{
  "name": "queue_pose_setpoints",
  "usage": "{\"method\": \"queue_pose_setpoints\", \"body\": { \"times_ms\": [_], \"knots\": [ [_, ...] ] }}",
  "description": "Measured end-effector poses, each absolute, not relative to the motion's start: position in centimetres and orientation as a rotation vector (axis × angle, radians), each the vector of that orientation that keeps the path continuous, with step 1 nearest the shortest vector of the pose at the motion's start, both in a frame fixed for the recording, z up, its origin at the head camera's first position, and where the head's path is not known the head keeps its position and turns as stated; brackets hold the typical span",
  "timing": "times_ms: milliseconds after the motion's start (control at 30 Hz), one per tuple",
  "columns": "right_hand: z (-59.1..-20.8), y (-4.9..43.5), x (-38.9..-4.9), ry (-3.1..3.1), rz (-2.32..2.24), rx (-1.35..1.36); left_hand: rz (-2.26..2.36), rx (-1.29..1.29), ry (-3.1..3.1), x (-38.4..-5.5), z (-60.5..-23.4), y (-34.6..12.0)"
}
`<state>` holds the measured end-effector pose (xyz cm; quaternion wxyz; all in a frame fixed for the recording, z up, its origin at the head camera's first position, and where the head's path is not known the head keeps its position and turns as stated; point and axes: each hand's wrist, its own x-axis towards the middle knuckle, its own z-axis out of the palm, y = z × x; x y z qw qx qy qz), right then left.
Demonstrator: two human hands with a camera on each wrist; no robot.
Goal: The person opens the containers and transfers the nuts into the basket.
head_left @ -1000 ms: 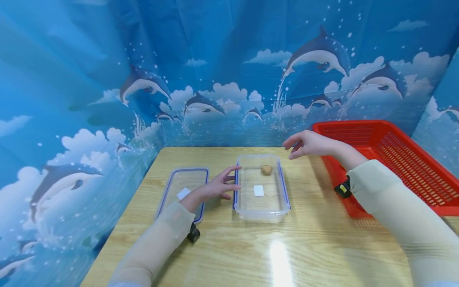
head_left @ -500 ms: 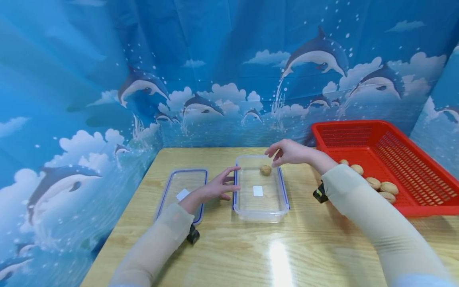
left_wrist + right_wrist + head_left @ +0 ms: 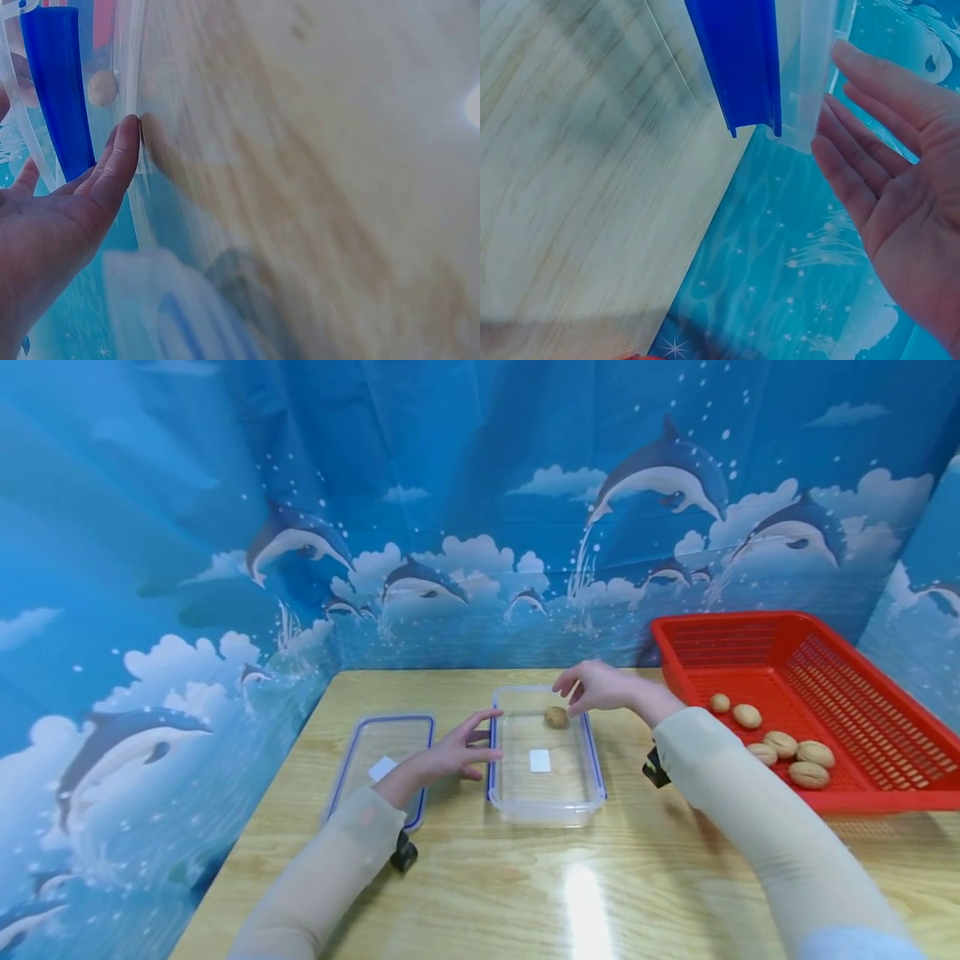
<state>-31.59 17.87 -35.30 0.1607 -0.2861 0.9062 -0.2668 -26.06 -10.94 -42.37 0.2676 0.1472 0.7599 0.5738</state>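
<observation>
A clear plastic box with blue clips stands on the table, and one walnut lies inside near its far end. My left hand rests its spread fingers along the box's left side; the left wrist view shows the fingertips right at the wall. Over the box's far right corner is my right hand, its fingers loosely bent beside the rim. In the right wrist view nothing shows between those fingers, which are close to the box's edge.
A red plastic basket with several walnuts stands at the right. Left of the box lies a blue-edged clear lid, partly under the left forearm. A dolphin-print curtain hangs behind the table.
My right hand has moved left from beside the basket to the box's far right corner, uncovering the walnuts in the basket. The left hand and the walnut in the box have stayed put.
</observation>
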Motion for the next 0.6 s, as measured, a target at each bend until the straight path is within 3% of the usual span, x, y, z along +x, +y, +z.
{"method": "queue_pose_setpoints", "body": {
  "times_ms": [600],
  "knots": [
    [-37.0, 16.1, -31.7, 2.650, -0.459, -0.891, 1.532, 0.373, 2.041, -26.1, -42.3, -10.9]
  ]
}}
